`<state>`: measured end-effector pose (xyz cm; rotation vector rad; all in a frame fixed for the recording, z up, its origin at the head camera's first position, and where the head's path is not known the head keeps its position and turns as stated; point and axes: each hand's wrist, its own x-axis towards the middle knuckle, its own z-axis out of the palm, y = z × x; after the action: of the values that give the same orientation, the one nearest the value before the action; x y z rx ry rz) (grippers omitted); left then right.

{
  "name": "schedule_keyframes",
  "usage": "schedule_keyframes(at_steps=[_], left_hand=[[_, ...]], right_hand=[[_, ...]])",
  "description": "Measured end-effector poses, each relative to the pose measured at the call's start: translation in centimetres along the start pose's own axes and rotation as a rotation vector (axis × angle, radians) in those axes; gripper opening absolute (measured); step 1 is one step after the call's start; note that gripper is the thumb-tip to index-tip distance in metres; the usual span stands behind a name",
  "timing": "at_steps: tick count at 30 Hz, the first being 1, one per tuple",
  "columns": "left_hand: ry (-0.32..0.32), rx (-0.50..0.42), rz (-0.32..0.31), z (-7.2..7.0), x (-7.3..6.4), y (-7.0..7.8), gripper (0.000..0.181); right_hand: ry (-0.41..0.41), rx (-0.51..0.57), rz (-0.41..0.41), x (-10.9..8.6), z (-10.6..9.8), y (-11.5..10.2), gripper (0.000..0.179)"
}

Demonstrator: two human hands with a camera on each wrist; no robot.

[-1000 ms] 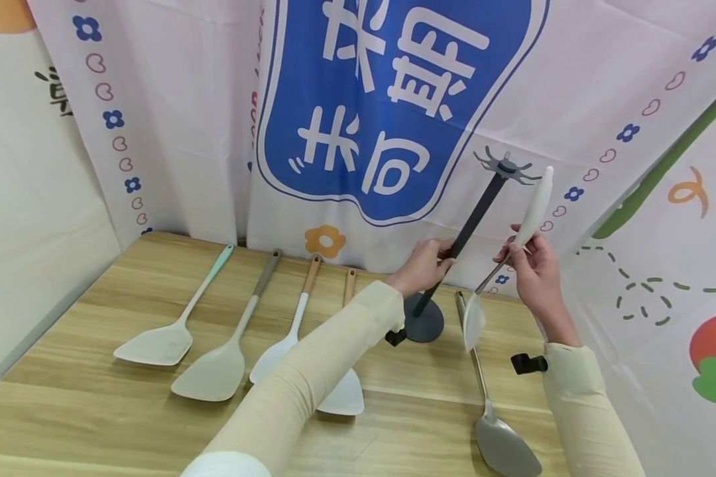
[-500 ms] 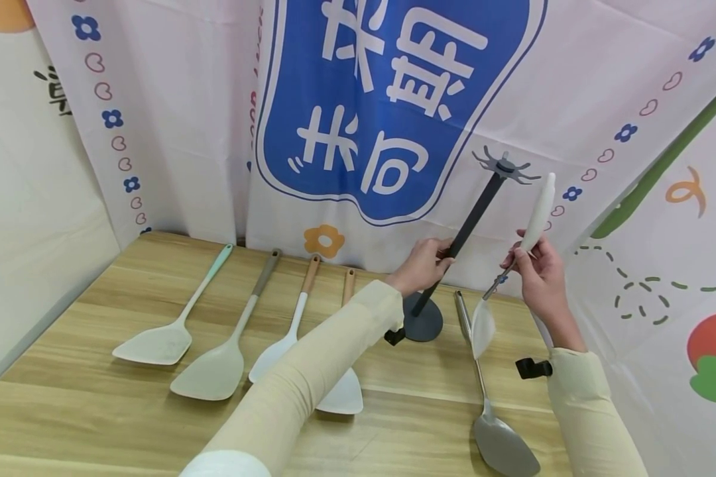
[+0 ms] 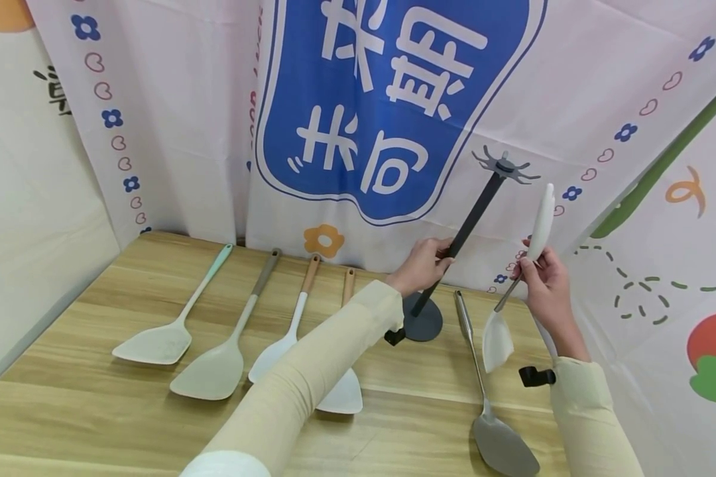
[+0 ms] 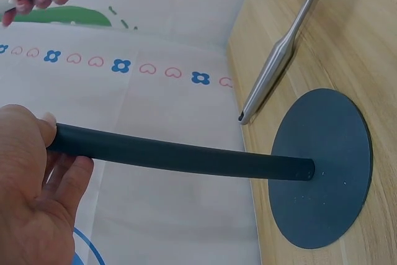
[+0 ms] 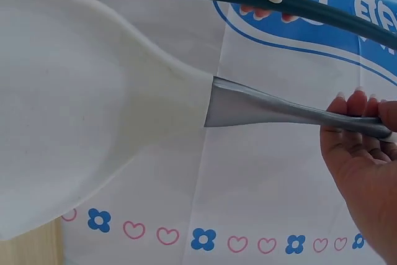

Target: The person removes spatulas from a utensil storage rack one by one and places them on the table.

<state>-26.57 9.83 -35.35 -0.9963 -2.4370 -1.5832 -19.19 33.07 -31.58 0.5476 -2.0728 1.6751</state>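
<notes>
White silicone spatula with a metal neck (image 3: 516, 286) is pinched at its handle by the right hand (image 3: 545, 278), blade hanging below; the dark grey stand pole (image 3: 468, 225) is gripped by the left hand (image 3: 420, 266).

The dark stand (image 3: 461, 242) rises from its round base (image 3: 422, 321) at the back right of the table (image 3: 71, 404), gripped at mid-pole by the left hand (image 3: 420, 265), and the printed cloth (image 3: 173, 119) hangs close behind it, so no way round the back. Just right of the pole, the right hand (image 3: 545, 281) holds a white spatula (image 3: 516, 291) in the air, leaving a narrow gap between them above the steel turner (image 3: 483, 391) lying on the wood. Four spatulas (image 3: 215, 368) crowd the left half, with bare wood along the near edge.
</notes>
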Motion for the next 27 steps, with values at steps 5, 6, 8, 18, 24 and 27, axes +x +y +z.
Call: schedule_keyframes(at_steps=[5, 6, 8, 18, 24, 27], left_hand=[[0.008, -0.004, 0.000, 0.0, 0.0, -0.1, 0.044], [0.009, -0.001, 0.000, 0.0, 0.0, -0.1, 0.043], [0.010, -0.001, 0.001, 0.0, 0.0, -0.1, 0.043], [0.012, 0.006, 0.004, 0.0, 0.0, 0.1, 0.043], [0.012, 0.008, 0.003, 0.1, 0.0, 0.0, 0.042], [0.013, 0.003, 0.000, 0.1, 0.0, 0.0, 0.042]], right_hand=[[0.002, -0.058, 0.008, -0.4, -0.5, 0.2, 0.024], [0.002, -0.064, 0.011, -0.5, -0.6, 0.3, 0.024], [0.003, -0.075, 0.016, -0.6, -0.9, 0.4, 0.024], [0.024, -0.106, 0.045, -1.1, -1.9, 1.0, 0.025], [0.015, -0.122, 0.049, -1.6, -2.4, 1.2, 0.025], [0.020, -0.124, 0.055, -1.8, -2.8, 1.3, 0.026]])
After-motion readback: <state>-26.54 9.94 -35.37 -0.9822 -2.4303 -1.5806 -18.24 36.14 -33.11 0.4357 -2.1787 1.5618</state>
